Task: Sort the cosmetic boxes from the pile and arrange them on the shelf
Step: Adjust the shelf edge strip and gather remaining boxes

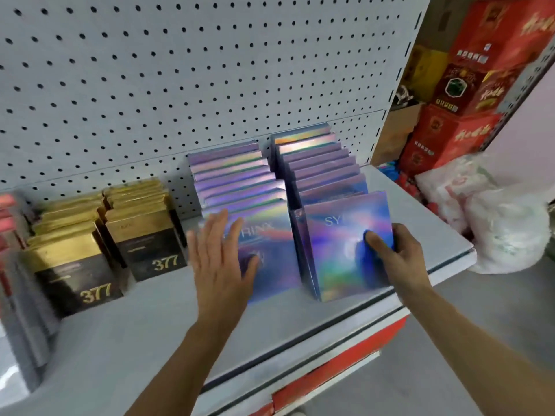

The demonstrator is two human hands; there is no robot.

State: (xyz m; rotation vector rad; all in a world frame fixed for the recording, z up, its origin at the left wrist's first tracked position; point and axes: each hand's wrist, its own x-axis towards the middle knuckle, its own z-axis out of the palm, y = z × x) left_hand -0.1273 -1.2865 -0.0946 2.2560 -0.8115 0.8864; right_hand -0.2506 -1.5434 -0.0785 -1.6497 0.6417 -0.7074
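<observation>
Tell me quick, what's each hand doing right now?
Left hand: open, flat against the left row's front holographic box.
Right hand: closed on the right row's front holographic box.

Lettering on front holographic box (345,244) partly covered by right hand (396,253); red boxes (7,217) at shelf (150,325) left edge cut off, blurred.

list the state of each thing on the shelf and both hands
left hand: open, flat against the front box of the left holographic row
right hand: gripping the front holographic box
front holographic box: upright, at the front of the right row
left holographic row: upright, filed front to back
right holographic row: upright, filed
black and gold boxes: upright, two rows
shelf: bare at the front
</observation>
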